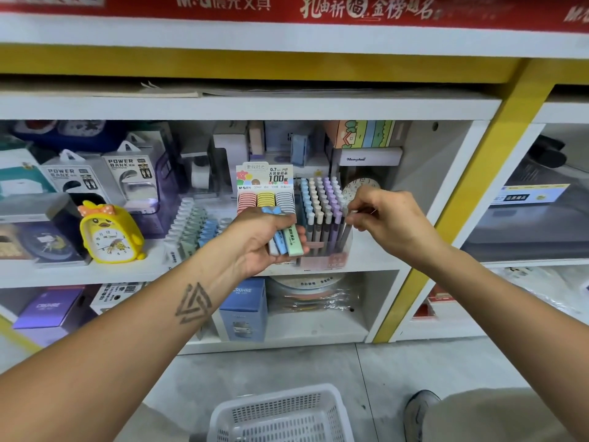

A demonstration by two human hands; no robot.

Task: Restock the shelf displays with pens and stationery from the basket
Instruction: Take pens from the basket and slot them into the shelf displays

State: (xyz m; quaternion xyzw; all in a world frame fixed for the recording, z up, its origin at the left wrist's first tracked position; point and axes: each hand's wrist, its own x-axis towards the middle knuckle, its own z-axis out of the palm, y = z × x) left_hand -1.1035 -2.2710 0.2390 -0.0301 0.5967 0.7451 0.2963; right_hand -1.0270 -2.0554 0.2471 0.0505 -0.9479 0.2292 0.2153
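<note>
My left hand (258,240) grips a small bunch of pastel pens or markers (288,242), blue, white and mint, in front of the middle shelf. My right hand (382,218) pinches one thin pen (349,226) and holds it at the right edge of the clear pen display box (322,218), which is filled with rows of pastel-capped pens. The white mesh basket (280,413) sits on the floor below, between my arms; what lies in it cannot be made out.
A lead-refill display (266,186) stands left of the pen box, with another pen tray (191,228) further left. A yellow chick clock (108,231) and power bank boxes (134,177) fill the left shelf. A yellow post (471,186) bounds the shelf on the right.
</note>
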